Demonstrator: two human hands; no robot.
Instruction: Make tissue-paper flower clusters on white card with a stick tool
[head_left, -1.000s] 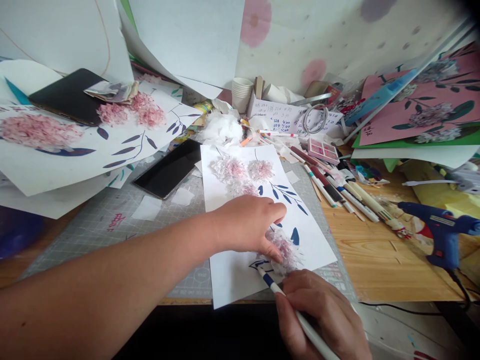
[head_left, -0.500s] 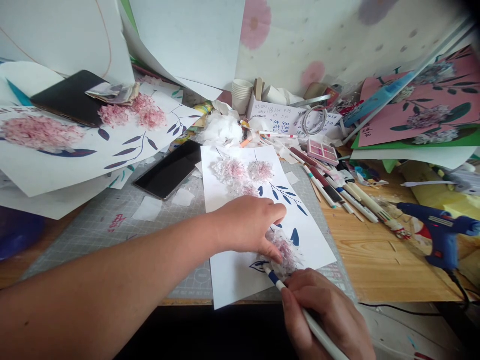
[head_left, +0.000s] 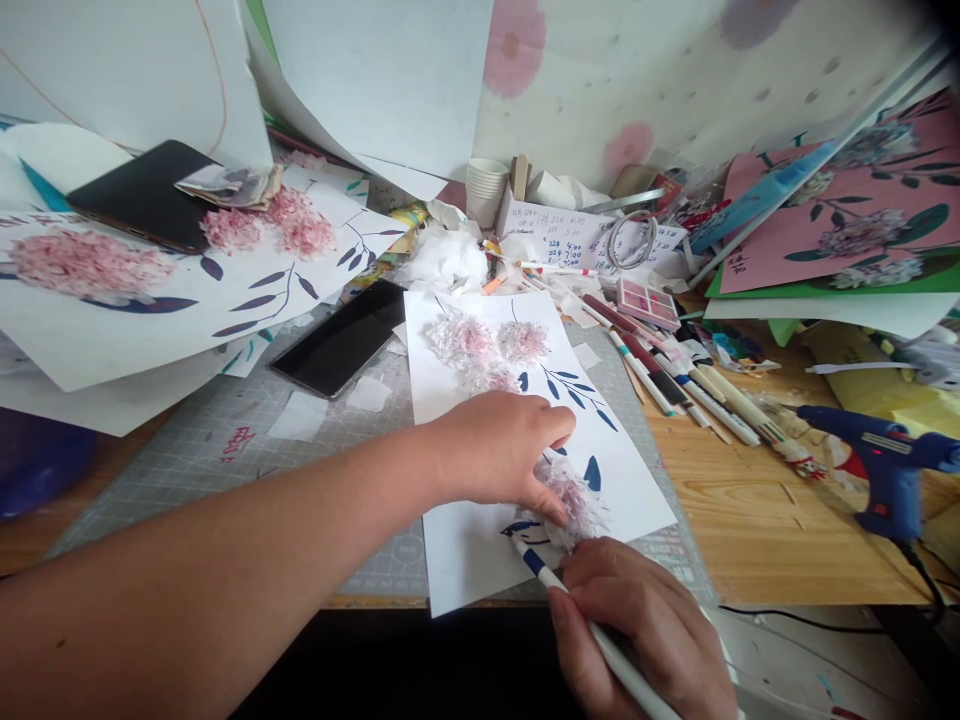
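Note:
A white sheet [head_left: 465, 540] with pink tissue flowers and dark blue painted leaves lies on a grey cutting mat [head_left: 225, 440]. My left hand [head_left: 499, 450] presses down on the sheet, fingers curled, its fingertips against the lower pink flower [head_left: 574, 500]. My right hand [head_left: 645, 630] is closed around a white marker with a blue tip [head_left: 536, 565]. The tip touches the sheet at a blue leaf outline just left of that flower.
A black phone [head_left: 337, 335] lies left of the sheet. A row of pens [head_left: 675, 380] and a blue glue gun [head_left: 885, 460] sit on the wooden table to the right. Flower pictures are piled at left [head_left: 150, 290] and right [head_left: 847, 220]. Paper cups [head_left: 484, 190] stand at the back.
The marker tip shifted slightly right and then back left along the blue leaf outline. My left hand stayed pressed on the sheet.

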